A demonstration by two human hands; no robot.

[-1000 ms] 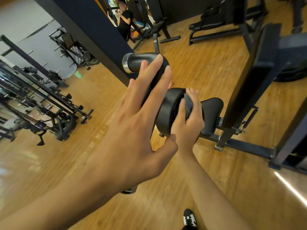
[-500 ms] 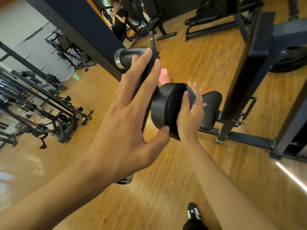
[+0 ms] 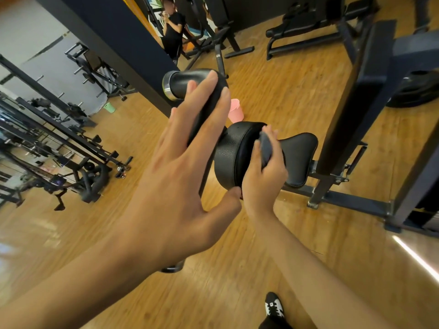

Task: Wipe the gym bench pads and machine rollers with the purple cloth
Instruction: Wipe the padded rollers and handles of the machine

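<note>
The cloth (image 3: 266, 148) was gripped in the right hand (image 3: 263, 184) against the lower roller (image 3: 228, 157). The left hand (image 3: 180, 186) was laid straight-fingered on the upper roller (image 3: 187, 81). The pink cup's (image 3: 236, 112) contents were hidden.

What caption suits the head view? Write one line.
The right hand presses a purple cloth against a round black padded roller while the left hand rests on a black cylindrical roller.

A person's bare left arm reaches forward from the lower left, the left hand (image 3: 175, 176) flat with straight, spread fingers laid on a black padded cylindrical roller (image 3: 187, 83), while the bare right arm extends beside it, the right hand (image 3: 261, 184) curled around a folded dark purple cloth (image 3: 266, 148).
</note>
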